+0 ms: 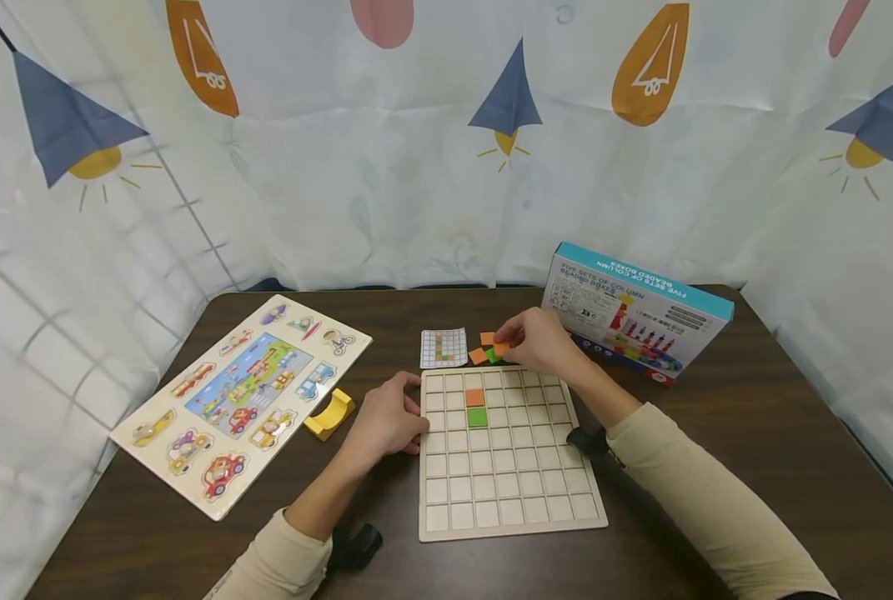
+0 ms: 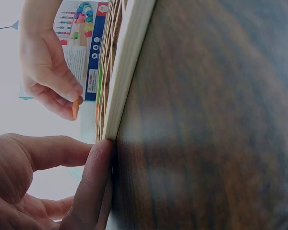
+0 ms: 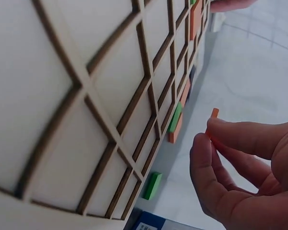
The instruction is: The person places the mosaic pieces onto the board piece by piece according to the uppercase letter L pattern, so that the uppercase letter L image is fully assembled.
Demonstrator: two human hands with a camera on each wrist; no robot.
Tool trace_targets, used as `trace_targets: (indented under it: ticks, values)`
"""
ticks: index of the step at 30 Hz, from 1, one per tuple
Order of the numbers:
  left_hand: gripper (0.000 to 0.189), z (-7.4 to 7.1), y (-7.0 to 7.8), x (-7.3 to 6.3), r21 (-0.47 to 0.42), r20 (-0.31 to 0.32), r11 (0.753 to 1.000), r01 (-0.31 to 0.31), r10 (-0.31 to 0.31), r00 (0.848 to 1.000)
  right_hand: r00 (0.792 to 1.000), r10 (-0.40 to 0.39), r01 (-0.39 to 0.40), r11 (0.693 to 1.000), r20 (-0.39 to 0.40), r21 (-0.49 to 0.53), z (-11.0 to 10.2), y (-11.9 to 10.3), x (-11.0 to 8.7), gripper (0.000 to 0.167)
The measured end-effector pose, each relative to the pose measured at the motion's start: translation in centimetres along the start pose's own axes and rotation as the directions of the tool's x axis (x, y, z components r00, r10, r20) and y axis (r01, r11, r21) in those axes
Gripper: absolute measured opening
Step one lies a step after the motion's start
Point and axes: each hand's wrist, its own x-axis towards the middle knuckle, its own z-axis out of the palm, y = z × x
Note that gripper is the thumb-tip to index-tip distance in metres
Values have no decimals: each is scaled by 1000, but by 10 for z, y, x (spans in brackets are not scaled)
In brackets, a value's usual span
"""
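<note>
Between thumb and fingertips, my right hand [image 1: 539, 340] pinches an orange square tile [image 3: 212, 120], raised past the far edge of a wooden grid board [image 1: 512, 508]. Below that hand in the head view are more loose tiles: an orange tile [image 1: 479, 357] and a green tile [image 1: 493, 356] among them. My left hand [image 1: 389, 421] is at the board's left side, thumb and finger touching the rim. An orange tile [image 1: 474, 397] and a green tile [image 1: 477, 417] sit in adjoining cells of one column.
Beyond the board lies a small pattern card [image 1: 443, 361] with coloured squares. A picture puzzle board [image 1: 313, 433] is off to the left, beside a yellow curved block [image 1: 330, 415]. At the back right stands a printed toy box [image 1: 634, 312]. A white patterned curtain [image 1: 416, 208] hangs behind the table.
</note>
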Motion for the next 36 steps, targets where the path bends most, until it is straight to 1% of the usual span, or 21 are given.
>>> trace_targets:
  ticks: [8, 17, 23, 28, 36]
  values:
    - [61, -1, -1, 0, -5, -4, 1000, 1, -1, 1000, 1000, 21, -21, 999, -1, 32, 4, -5, -12, 22]
    - [64, 0, 1, 1, -11, -1, 1000, 14, -14, 1000, 1000, 11, -11, 1000, 9, 28, 9, -10, -22, 21]
    - [63, 0, 0, 0, -8, -2, 1000, 12, -12, 1000, 1000, 7, -7, 999, 14, 32, 13, -14, -32, 22]
    - [63, 0, 1, 1, -8, -3, 1000, 22, -22, 1000, 1000, -12, 11, 999, 20, 35, 16, -16, -37, 22]
    - [63, -1, 2, 0, -12, -3, 1000, 13, -13, 1000, 998, 12, -15, 998, 61, 55, 22, -20, -42, 24]
